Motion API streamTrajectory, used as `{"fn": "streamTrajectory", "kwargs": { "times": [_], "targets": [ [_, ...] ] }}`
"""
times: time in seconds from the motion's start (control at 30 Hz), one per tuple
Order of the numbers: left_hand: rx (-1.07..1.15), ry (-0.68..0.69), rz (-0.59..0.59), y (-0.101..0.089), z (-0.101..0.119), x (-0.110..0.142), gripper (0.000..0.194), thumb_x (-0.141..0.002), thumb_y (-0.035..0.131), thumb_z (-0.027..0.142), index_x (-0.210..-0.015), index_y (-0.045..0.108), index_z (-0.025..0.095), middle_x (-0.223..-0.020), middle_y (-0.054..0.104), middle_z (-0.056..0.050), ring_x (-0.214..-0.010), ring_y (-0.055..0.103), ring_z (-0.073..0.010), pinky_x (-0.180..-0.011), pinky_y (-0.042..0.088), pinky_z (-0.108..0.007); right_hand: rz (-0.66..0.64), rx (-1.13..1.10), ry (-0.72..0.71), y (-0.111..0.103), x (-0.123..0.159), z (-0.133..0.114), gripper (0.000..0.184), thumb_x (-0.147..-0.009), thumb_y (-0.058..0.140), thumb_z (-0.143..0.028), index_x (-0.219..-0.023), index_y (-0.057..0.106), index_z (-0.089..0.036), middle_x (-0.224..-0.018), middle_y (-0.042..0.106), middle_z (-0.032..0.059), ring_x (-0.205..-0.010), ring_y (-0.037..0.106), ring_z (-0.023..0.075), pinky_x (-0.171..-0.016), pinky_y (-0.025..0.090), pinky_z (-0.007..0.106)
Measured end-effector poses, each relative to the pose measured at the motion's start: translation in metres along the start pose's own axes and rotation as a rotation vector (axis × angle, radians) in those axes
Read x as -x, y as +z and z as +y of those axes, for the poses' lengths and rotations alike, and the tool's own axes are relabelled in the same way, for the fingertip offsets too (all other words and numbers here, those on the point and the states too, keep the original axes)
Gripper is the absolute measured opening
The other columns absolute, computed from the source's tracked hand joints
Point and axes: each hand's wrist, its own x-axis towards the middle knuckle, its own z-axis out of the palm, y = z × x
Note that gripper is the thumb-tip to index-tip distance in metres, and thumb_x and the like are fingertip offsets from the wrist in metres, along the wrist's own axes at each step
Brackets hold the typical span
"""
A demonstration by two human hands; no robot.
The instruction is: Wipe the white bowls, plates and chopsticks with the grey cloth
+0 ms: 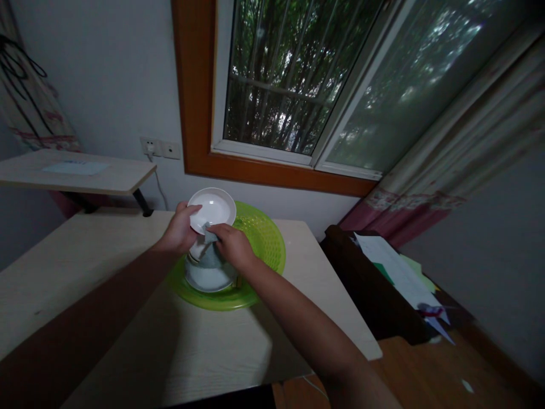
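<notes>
A shallow white dish is tilted toward me above the basket, its inner face showing. My left hand grips its left edge, thumb on the inside. Between the fingers of my right hand is a pale grey cloth, its upper end touching the dish's lower rim and the rest hanging down. Under both hands, a green plastic basket with a perforated wall stands on the table. Inside it sits another white dish, partly covered by the cloth. Something whitish below my left hand is too dim to name.
The light wooden table carries a raised shelf at the left with a paper on it. Behind are a wall socket and a window. Right of the table, papers lie on a dark surface.
</notes>
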Motion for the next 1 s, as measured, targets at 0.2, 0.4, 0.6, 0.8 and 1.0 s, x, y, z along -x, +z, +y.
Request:
{"fn": "streamTrajectory", "kwargs": {
  "times": [0.2, 0.4, 0.6, 0.8, 1.0],
  "targets": [
    [-0.32, -0.195, -0.361, -0.019, 0.045, -0.012, 0.041, -0.067, 0.077, 0.018, -0.106, 0.065, 0.015, -0.093, 0.071, -0.008, -0.075, 0.067, -0.0208, -0.063, 0.053, -0.028, -0.055, 0.1, -0.009, -0.008, 0.002, 0.002, 0.035, -0.093, 0.051, -0.008, -0.119, 0.069, -0.022, -0.127, 0.069, 0.0036, -0.113, 0.064, 0.0177, -0.098, 0.046, 0.027],
    [-0.481, -0.199, -0.35, -0.022, 0.059, -0.003, 0.032, -0.07, 0.077, 0.025, -0.1, 0.07, 0.016, -0.087, 0.072, -0.011, -0.068, 0.066, -0.022, -0.054, 0.051, -0.028, -0.088, 0.301, -0.052, -0.015, 0.0, -0.007, 0.024, -0.097, 0.054, -0.017, -0.117, 0.068, -0.02, -0.121, 0.07, 0.0054, -0.108, 0.064, 0.02, -0.093, 0.048, 0.028],
    [-0.392, -0.019, -0.251, -0.02, 0.038, -0.001, 0.032, -0.078, 0.074, 0.032, -0.104, 0.064, 0.016, -0.085, 0.068, -0.006, -0.068, 0.063, -0.0165, -0.055, 0.048, -0.023, -0.075, 0.368, 0.037, -0.018, 0.0, -0.013, 0.03, -0.095, 0.052, -0.015, -0.122, 0.065, -0.02, -0.125, 0.067, 0.0074, -0.111, 0.062, 0.0215, -0.094, 0.049, 0.032],
    [-0.081, 0.114, -0.092, -0.009, 0.006, -0.001, 0.037, -0.085, 0.067, 0.038, -0.116, 0.054, 0.022, -0.102, 0.067, -0.007, -0.087, 0.066, -0.0201, -0.07, 0.054, -0.028, -0.037, 0.108, 0.021, -0.009, -0.001, -0.018, 0.046, -0.087, 0.055, -0.014, -0.133, 0.058, -0.02, -0.138, 0.058, 0.0062, -0.12, 0.058, 0.0187, -0.101, 0.048, 0.03],
    [-0.021, 0.157, 0.014, 0.004, -0.016, 0.007, 0.042, -0.082, 0.067, 0.047, -0.114, 0.05, 0.026, -0.105, 0.066, -0.006, -0.094, 0.066, -0.0226, -0.073, 0.054, -0.032, -0.019, -0.028, -0.004, -0.007, -0.004, -0.014, 0.045, -0.088, 0.054, -0.012, -0.132, 0.059, -0.021, -0.131, 0.062, 0.0055, -0.121, 0.058, 0.0169, -0.104, 0.047, 0.03]
  ]
}}
